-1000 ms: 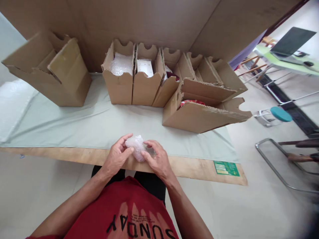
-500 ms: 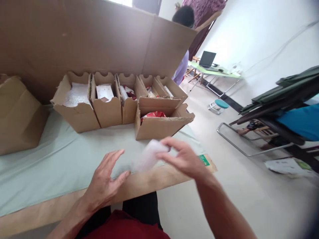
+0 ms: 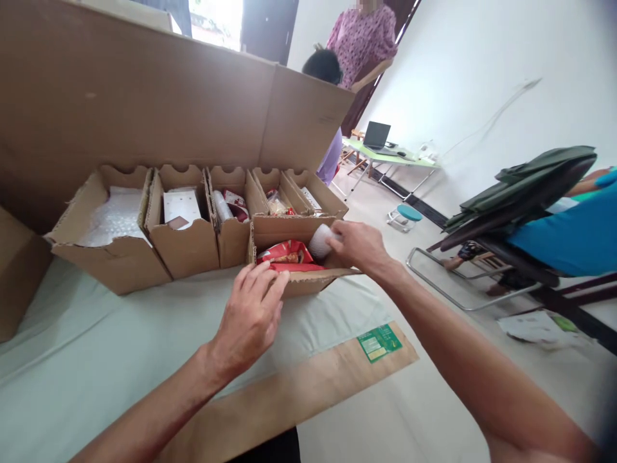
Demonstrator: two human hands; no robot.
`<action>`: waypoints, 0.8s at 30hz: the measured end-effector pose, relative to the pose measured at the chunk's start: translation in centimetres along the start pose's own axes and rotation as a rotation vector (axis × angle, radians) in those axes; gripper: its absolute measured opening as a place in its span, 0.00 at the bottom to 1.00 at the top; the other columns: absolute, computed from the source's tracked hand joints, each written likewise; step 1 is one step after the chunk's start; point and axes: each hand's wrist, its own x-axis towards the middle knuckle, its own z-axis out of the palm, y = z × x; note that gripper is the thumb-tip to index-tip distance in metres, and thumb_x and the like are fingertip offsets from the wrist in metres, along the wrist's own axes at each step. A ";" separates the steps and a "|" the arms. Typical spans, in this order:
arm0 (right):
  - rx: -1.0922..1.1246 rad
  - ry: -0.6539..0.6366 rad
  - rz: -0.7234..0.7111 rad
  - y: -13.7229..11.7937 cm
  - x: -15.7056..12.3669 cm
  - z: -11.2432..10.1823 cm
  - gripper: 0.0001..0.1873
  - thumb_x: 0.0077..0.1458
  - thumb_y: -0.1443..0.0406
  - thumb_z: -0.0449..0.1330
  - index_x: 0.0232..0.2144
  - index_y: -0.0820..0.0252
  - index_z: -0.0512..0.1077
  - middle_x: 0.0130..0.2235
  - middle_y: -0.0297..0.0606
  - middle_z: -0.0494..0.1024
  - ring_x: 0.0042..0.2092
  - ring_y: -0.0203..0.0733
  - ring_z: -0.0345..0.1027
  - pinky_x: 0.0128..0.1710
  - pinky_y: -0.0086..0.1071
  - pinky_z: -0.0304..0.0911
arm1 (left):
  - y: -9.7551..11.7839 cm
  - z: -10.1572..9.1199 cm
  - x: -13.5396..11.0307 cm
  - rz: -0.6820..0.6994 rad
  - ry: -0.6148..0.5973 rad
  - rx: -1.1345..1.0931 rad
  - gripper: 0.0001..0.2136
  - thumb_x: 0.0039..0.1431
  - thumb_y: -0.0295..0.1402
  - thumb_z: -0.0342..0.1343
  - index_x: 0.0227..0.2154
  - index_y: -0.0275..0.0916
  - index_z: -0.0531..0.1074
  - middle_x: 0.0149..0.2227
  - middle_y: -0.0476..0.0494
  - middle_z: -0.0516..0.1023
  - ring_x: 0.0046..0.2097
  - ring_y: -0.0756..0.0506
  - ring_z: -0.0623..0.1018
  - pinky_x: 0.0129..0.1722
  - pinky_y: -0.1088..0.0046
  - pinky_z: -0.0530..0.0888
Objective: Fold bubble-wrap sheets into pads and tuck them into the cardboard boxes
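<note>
My right hand (image 3: 359,244) reaches into the front cardboard box (image 3: 308,285) and grips a white, rounded, wrapped item (image 3: 319,242) at the box's right end. What is inside the wrapping cannot be made out. Beside it in the same box lies a red snack bag (image 3: 289,253). My left hand (image 3: 255,308) has its fingers hooked over the near rim of this box, at the left part of its front wall. The left thumb is mostly hidden.
Several open cardboard boxes stand in a row behind, holding bubble wrap (image 3: 120,215), a white box (image 3: 182,206) and packets. A tall cardboard panel (image 3: 168,103) rises beyond them. The wooden table edge (image 3: 318,379) runs in front. A chair (image 3: 506,199) and people are around.
My right hand has carried the white wrapped item forward from over the table's near edge into the front box. My left hand has moved forward and right onto that box's rim.
</note>
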 end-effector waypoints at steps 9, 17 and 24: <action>-0.147 -0.334 -0.197 -3.1 2.5 0.6 0.18 0.60 0.66 0.58 0.48 0.69 0.80 0.45 0.59 0.83 0.51 0.58 0.78 0.46 0.40 0.69 | -0.8 1.4 -0.3 -0.023 0.019 -0.037 0.22 0.65 0.18 0.44 0.57 0.40 0.71 0.52 0.37 0.79 0.59 0.37 0.75 0.62 0.48 0.66; -0.095 -0.316 -0.186 -2.4 1.5 -0.6 0.16 0.61 0.63 0.59 0.47 0.66 0.81 0.47 0.55 0.84 0.49 0.56 0.79 0.44 0.38 0.69 | -0.6 0.4 -0.8 -0.051 0.143 -0.065 0.28 0.63 0.21 0.51 0.66 0.44 0.61 0.56 0.35 0.74 0.59 0.37 0.74 0.61 0.50 0.69; 0.581 0.424 0.136 6.8 -8.3 0.7 0.17 0.59 0.53 0.60 0.41 0.57 0.80 0.36 0.42 0.84 0.36 0.46 0.77 0.37 0.38 0.69 | -2.2 -0.5 -3.6 -0.506 0.223 -0.233 0.29 0.63 0.30 0.56 0.67 0.47 0.61 0.60 0.36 0.70 0.62 0.36 0.72 0.62 0.51 0.71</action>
